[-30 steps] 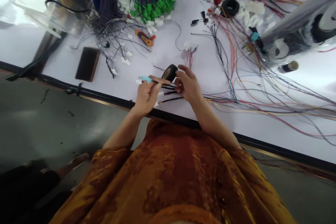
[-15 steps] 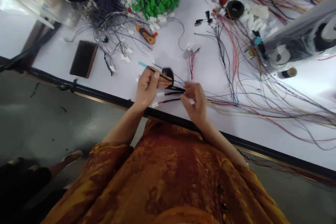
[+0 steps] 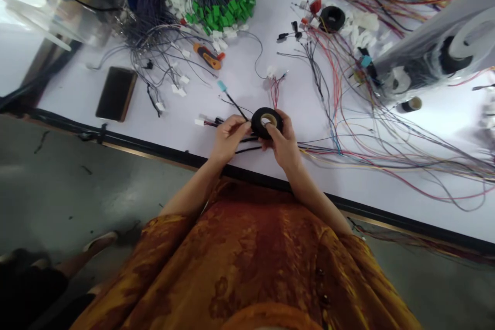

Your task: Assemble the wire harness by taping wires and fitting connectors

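My right hand point(image 3: 286, 139) grips a roll of black tape point(image 3: 256, 122), its thumb at the hole and its fingers behind the far side. My left hand point(image 3: 229, 139) pinches a black wrapped cable point(image 3: 236, 105) close to the roll's left edge. That cable slants up and away to a light blue connector point(image 3: 221, 86). Beneath the hands, more black cables point(image 3: 249, 149) run along the table, and a white connector point(image 3: 199, 122) lies to the left of my left hand.
An orange cutter point(image 3: 208, 56), a dark phone point(image 3: 116, 94) and green connectors point(image 3: 220, 13) lie beyond. Loose wires point(image 3: 386, 160) spread right. A plastic-wrapped roll point(image 3: 429, 46) and a second tape roll point(image 3: 332, 19) sit at the back right. Someone's foot point(image 3: 101, 240) shows lower left.
The tape roll has passed from beside my left hand into my right hand, which has closed on it. My left hand has moved right and down, and the blue-ended cable now points more steeply away.
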`<action>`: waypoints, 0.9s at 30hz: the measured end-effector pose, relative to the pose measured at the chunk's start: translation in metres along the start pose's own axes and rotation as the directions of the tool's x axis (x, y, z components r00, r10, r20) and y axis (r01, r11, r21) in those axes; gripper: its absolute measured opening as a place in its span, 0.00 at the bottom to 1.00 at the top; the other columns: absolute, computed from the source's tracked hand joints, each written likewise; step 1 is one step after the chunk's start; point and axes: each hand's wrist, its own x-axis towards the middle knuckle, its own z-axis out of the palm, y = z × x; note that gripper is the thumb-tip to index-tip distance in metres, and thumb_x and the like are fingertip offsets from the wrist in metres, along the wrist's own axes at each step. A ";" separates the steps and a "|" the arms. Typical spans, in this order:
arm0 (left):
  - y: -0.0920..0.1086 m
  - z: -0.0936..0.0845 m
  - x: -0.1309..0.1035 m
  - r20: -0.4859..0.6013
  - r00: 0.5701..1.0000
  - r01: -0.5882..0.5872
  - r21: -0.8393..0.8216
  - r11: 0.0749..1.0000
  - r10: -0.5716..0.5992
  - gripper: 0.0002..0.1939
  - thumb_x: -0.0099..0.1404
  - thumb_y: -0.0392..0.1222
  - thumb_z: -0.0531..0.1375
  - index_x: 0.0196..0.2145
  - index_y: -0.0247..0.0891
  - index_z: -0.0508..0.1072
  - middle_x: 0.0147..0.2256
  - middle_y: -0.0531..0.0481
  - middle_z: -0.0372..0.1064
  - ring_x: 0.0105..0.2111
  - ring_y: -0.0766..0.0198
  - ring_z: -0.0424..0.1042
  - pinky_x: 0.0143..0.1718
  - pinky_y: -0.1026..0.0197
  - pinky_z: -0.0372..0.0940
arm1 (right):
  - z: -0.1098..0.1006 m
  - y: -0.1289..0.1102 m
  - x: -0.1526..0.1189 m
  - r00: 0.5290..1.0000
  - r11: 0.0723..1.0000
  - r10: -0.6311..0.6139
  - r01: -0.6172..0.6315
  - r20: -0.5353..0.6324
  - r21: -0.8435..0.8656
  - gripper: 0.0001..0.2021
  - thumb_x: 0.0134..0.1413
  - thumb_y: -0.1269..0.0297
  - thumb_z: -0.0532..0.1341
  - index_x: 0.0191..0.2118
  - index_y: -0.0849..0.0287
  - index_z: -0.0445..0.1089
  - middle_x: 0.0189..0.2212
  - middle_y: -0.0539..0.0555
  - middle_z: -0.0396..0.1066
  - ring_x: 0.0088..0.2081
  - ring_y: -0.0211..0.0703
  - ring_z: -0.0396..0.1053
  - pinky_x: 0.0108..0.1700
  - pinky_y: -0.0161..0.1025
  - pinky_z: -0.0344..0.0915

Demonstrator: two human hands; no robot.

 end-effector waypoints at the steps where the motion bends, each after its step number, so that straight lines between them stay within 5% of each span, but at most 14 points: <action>1: 0.002 0.002 -0.001 -0.010 1.000 -0.017 0.021 1.000 0.017 0.15 0.60 0.53 0.69 0.31 0.40 0.73 0.31 0.53 0.72 0.30 0.68 0.72 0.36 0.62 0.72 | -0.003 -0.001 -0.002 0.997 0.989 -0.081 0.080 -0.006 -0.125 0.28 0.55 0.51 0.63 0.58 0.50 0.55 0.44 0.55 0.69 0.37 0.42 0.72 0.32 0.40 0.72; 4: 0.009 0.003 -0.002 0.029 0.997 -0.067 0.088 0.994 0.065 0.18 0.62 0.55 0.67 0.28 0.39 0.70 0.33 0.51 0.70 0.30 0.68 0.69 0.36 0.61 0.69 | -0.013 -0.013 0.002 0.930 0.801 -0.352 0.360 0.110 -0.479 0.32 0.50 0.55 0.69 0.58 0.55 0.59 0.58 0.64 0.63 0.60 0.57 0.64 0.56 0.56 0.68; 7: 0.015 0.000 -0.005 0.092 0.987 -0.148 0.153 0.977 0.135 0.20 0.63 0.56 0.66 0.26 0.38 0.68 0.34 0.49 0.69 0.33 0.66 0.68 0.38 0.60 0.66 | -0.017 -0.027 0.015 0.834 0.611 -0.387 0.552 0.394 -0.568 0.29 0.50 0.59 0.69 0.58 0.53 0.63 0.66 0.64 0.55 0.68 0.63 0.53 0.65 0.63 0.56; 11: 0.016 -0.002 -0.008 0.194 0.969 -0.190 0.188 0.964 0.153 0.18 0.64 0.53 0.65 0.27 0.40 0.68 0.32 0.50 0.65 0.35 0.64 0.66 0.39 0.59 0.64 | -0.016 -0.034 0.029 0.743 0.638 -0.255 0.610 0.619 -0.470 0.17 0.52 0.61 0.66 0.47 0.54 0.66 0.54 0.60 0.69 0.55 0.53 0.66 0.58 0.54 0.63; 14: 0.014 0.000 -0.010 0.197 0.967 -0.205 0.229 0.952 0.161 0.19 0.64 0.53 0.65 0.25 0.40 0.66 0.30 0.51 0.63 0.33 0.64 0.65 0.38 0.59 0.63 | -0.014 -0.032 0.027 0.758 0.655 -0.249 0.590 0.603 -0.471 0.13 0.51 0.64 0.65 0.43 0.54 0.65 0.42 0.54 0.72 0.44 0.47 0.68 0.51 0.48 0.65; 21: 0.008 0.006 -0.018 0.064 0.967 -0.254 0.241 0.937 0.245 0.18 0.67 0.54 0.63 0.27 0.40 0.67 0.33 0.51 0.65 0.35 0.65 0.65 0.41 0.59 0.63 | -0.012 -0.036 0.017 0.741 0.569 -0.278 0.639 0.611 -0.517 0.05 0.58 0.69 0.59 0.31 0.56 0.64 0.31 0.52 0.68 0.37 0.43 0.65 0.43 0.42 0.62; 24: 0.002 0.006 -0.019 0.013 0.971 -0.235 0.244 0.941 0.239 0.20 0.65 0.55 0.64 0.26 0.39 0.66 0.32 0.52 0.64 0.35 0.65 0.65 0.41 0.60 0.64 | 0.006 -0.036 -0.009 0.738 0.421 -0.256 0.667 0.624 -0.615 0.09 0.62 0.71 0.54 0.30 0.57 0.65 0.31 0.55 0.69 0.37 0.45 0.65 0.42 0.43 0.61; 25: 0.000 0.005 -0.017 -0.032 0.973 -0.216 0.240 0.946 0.230 0.21 0.65 0.56 0.65 0.26 0.39 0.66 0.30 0.52 0.64 0.34 0.66 0.65 0.40 0.60 0.64 | 0.014 -0.036 -0.022 0.699 0.361 -0.257 0.710 0.667 -0.605 0.09 0.62 0.71 0.53 0.30 0.57 0.66 0.31 0.56 0.69 0.37 0.45 0.64 0.41 0.44 0.60; 27: -0.004 0.002 -0.013 -0.159 0.971 -0.144 0.203 0.968 0.178 0.22 0.64 0.56 0.65 0.25 0.39 0.64 0.26 0.54 0.62 0.29 0.68 0.63 0.35 0.63 0.63 | 0.027 -0.035 -0.047 0.539 0.317 -0.251 0.830 0.804 -0.458 0.10 0.62 0.71 0.52 0.31 0.56 0.66 0.30 0.55 0.69 0.34 0.45 0.63 0.39 0.43 0.60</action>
